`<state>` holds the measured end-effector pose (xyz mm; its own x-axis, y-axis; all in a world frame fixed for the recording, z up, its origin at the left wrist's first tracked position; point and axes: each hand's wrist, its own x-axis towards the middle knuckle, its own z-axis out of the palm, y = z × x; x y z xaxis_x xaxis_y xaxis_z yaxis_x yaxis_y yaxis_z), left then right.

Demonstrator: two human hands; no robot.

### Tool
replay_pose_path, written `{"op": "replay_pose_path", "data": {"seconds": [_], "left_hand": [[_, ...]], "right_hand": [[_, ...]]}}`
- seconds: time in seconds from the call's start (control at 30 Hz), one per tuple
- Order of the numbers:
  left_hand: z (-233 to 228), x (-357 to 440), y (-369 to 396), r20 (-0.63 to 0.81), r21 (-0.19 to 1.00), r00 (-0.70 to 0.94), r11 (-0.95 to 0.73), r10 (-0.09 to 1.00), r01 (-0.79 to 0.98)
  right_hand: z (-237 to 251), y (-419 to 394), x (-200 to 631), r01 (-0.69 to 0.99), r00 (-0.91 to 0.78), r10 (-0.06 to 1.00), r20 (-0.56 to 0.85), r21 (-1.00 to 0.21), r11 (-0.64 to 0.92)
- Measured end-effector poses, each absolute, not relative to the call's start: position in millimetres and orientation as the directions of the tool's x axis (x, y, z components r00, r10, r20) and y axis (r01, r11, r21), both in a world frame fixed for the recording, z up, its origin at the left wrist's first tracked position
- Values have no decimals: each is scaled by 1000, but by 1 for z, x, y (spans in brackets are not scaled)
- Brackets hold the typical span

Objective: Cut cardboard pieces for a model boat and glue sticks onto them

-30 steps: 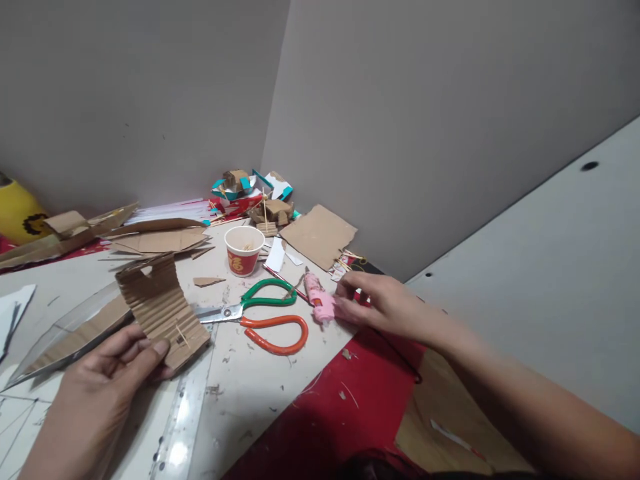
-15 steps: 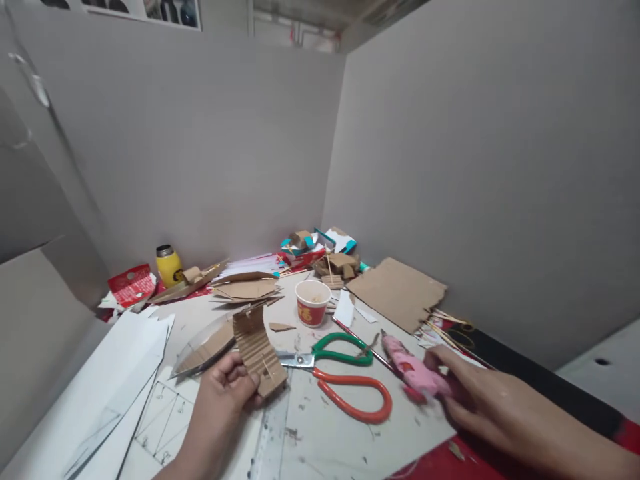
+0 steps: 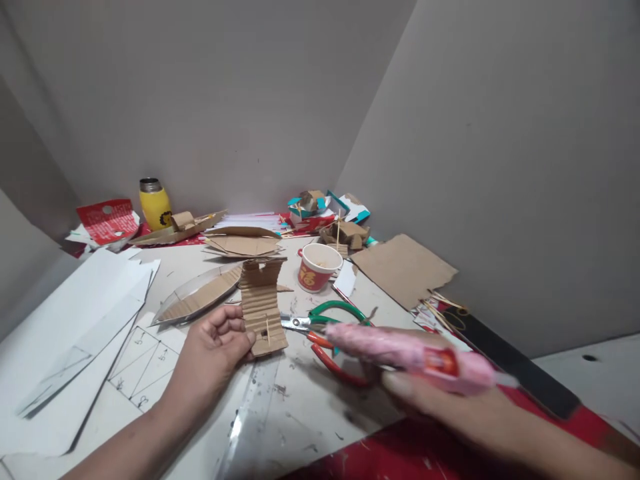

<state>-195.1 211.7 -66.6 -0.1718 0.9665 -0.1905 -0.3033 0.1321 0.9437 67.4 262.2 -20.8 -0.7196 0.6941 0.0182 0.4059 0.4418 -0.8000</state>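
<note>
My left hand pinches a curved piece of corrugated cardboard at its lower left edge; a short thin stick lies across a small hole in it. In my right hand is a pink glue gun, blurred by motion, its nozzle pointing left and a pale glue stick jutting from its back. Scissors with green and orange handles lie partly behind the glue gun, their blades behind the cardboard. Left of the cardboard rests a boat-shaped cardboard piece with a clear rim. A transparent ruler runs below my left hand.
A red-and-white paper cup stands beyond the scissors. Further back are stacked cardboard pieces, a yellow bottle and a cardboard boat. White sheets cover the left side; a flat cardboard sheet lies right. Grey partitions enclose the table.
My right hand has lifted the glue gun and brought it left, over the scissors' handles. The cardboard in my left hand has turned more upright. The view has tilted down.
</note>
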Motion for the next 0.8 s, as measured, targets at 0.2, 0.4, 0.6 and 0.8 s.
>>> {"op": "replay_pose_path", "data": {"seconds": [0.2, 0.4, 0.6, 0.8], "left_hand": [[-68, -194, 212, -232, 918, -126, 174, 965, -356], [-69, -193, 213, -224, 933, -180, 158, 958, -322], [-66, -193, 212, -237, 945, -191, 180, 953, -273], [-69, -193, 210, -241, 951, -179, 195, 954, -241]], "right_hand": [[-16, 257, 20, 297, -846, 511, 153, -660, 690], [-27, 259, 24, 245, -852, 464, 241, -600, 761], [-30, 258, 23, 292, -854, 469, 225, -539, 790], [-34, 257, 22, 286, -851, 458, 256, -505, 814]]}}
